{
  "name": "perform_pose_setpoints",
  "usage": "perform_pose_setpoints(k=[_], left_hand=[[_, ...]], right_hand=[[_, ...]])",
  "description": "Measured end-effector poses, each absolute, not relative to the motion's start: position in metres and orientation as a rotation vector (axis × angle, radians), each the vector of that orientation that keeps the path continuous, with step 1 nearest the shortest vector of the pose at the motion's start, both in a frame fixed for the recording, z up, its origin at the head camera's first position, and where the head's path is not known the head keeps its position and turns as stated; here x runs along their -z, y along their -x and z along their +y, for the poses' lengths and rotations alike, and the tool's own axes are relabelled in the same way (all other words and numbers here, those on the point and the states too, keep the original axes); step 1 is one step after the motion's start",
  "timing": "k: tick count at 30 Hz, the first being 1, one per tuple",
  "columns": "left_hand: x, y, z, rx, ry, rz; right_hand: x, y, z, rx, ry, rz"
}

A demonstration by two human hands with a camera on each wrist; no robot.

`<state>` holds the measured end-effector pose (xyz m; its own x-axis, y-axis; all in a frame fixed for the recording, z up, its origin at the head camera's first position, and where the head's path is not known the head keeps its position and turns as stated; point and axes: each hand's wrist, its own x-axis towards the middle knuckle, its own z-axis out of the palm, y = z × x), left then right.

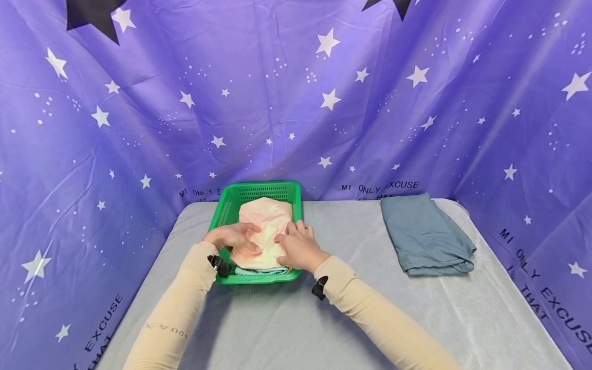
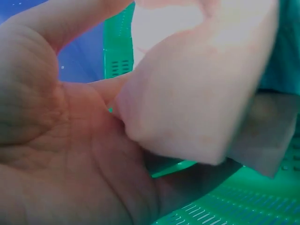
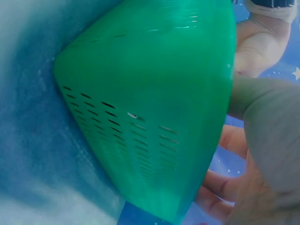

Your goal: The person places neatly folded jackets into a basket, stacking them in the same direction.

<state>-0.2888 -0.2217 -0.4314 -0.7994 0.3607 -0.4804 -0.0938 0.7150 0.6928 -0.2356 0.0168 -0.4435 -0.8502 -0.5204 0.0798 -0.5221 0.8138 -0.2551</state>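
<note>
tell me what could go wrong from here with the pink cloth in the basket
The pink cloth might ruck up or unfold when the left grip pulls away, since a loose fold hangs beside the palm in the left wrist view. Pressing it down could also push the teal cloth beneath, whose edge shows at the near end, out of line. The green basket may shift if the right grip, which crosses its right rim, knocks it.

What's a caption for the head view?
Left hand and right hand at pink cloth in green basket; blue-gray cloth to the right.
</note>
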Motion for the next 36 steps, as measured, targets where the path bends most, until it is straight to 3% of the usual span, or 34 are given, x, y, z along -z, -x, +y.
perform_pose_setpoints(k=[12,36], left_hand=[[0.425,0.286,-0.215,-0.736,-0.117,2.349],[0.424,0.292,-0.211,-0.386,-0.126,2.716]], right_hand=[[0.45,0.241,0.021,-0.377,-0.897,-2.789],[0.447,0.244,0.018,-0.146,-1.09,-2.965]])
